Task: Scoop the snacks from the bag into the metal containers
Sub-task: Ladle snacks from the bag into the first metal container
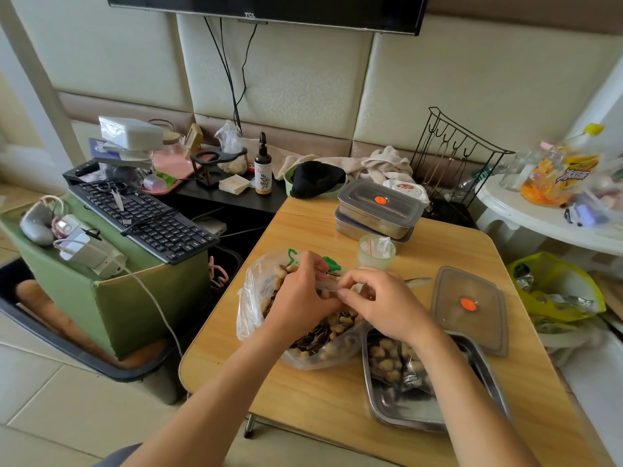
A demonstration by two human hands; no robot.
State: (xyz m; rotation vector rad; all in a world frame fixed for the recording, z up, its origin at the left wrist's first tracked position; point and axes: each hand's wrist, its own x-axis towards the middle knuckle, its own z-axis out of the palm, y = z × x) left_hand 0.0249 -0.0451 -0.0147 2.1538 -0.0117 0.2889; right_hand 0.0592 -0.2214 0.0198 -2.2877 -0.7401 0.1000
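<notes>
Clear plastic bag [253,299] of snacks [340,323] sits mid-left on the wooden table [320,399], mouth open toward us. Both our hands are at that mouth. Our left hand [303,294] is over the bag's top, fingers curled, pinching the clear rim of the bag. Our right hand [381,305] is just beside it on the right, fingertips almost touching the left's, fingers bent and pinching the same clear edge. The snacks lie directly under and behind both hands, brown nuggets mixed with dark pieces.

An open metal container [404,411] is near-right, touching the bag's lower right side, under our right wrist. It's partly filled at the far end, bare steel at the near end. Its lid [472,308], with an orange dot, lies flat just right of the right hand. Two closed metal containers [377,210] are stacked at the table's far edge, well apart from the hands. A small plastic cup [376,252] stands between that stack and the hands.
</notes>
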